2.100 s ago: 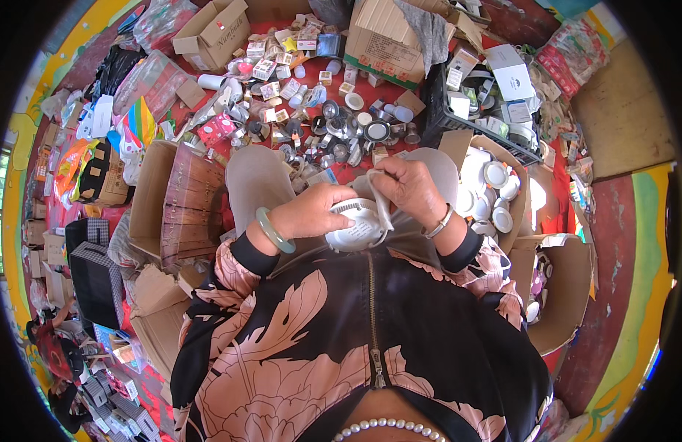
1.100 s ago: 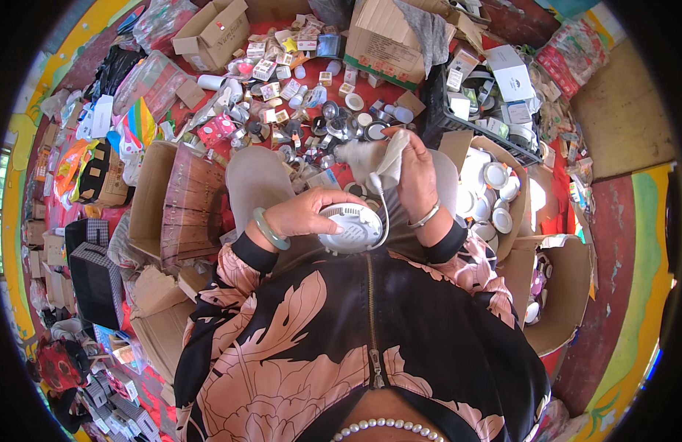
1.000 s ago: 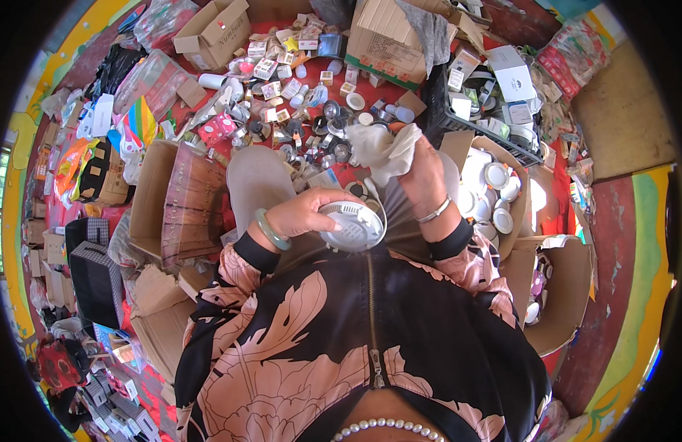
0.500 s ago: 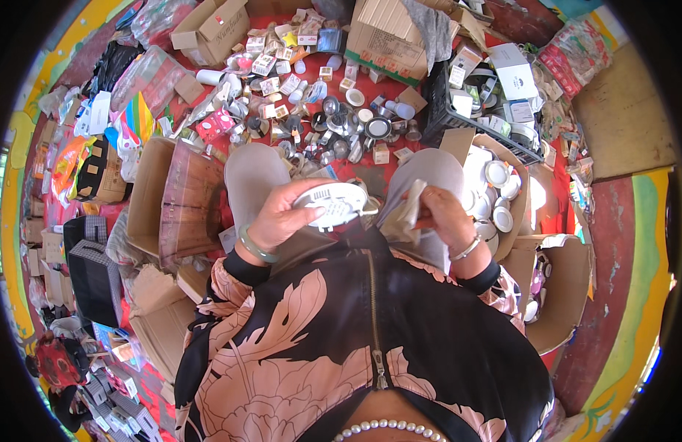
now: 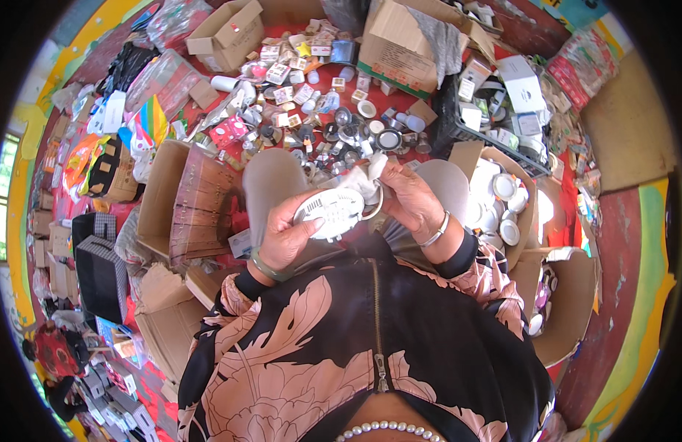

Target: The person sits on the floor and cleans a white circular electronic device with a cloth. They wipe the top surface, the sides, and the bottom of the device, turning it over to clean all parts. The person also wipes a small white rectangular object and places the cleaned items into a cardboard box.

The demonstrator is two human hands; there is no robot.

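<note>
A round white downlight [image 5: 339, 215] with slots in its upturned face is gripped at its left side by my left hand [image 5: 283, 234], thumb on top. My right hand [image 5: 416, 197] is closed on a crumpled white cloth [image 5: 361, 181], held against the far right edge of the downlight. A pale cable [image 5: 378, 208] loops out beside that edge, close to my right fingers. Both hands are above my lap, between my knees. The cloth hides part of the downlight's far rim.
Loose lamps and small boxes [image 5: 341, 121] cover the red floor ahead. To the right, a carton holds white round lamps [image 5: 505, 188], with an open carton [image 5: 573, 302] nearer and a black crate [image 5: 459, 132] behind. An open cardboard box [image 5: 160, 193] stands at my left.
My right hand has moved left and up with the cloth, from apart to against the downlight's edge. The left hand still holds the downlight. The whole view has shifted slightly.
</note>
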